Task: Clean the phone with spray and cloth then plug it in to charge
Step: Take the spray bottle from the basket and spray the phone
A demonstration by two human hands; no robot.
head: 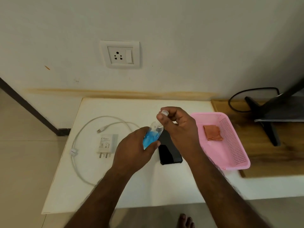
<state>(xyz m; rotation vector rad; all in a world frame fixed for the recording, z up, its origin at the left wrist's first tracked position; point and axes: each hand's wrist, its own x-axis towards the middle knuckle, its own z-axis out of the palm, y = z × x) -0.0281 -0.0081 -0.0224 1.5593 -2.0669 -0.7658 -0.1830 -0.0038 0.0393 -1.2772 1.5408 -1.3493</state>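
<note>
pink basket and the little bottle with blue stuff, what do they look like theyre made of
The pink basket looks like moulded plastic with a matte finish: its walls are a regular grid of small perforations. The little bottle in the left hand seems clear, glossy plastic, since the blue liquid shows through it; glass can't be ruled out. The right hand holds its small translucent cap.
</note>
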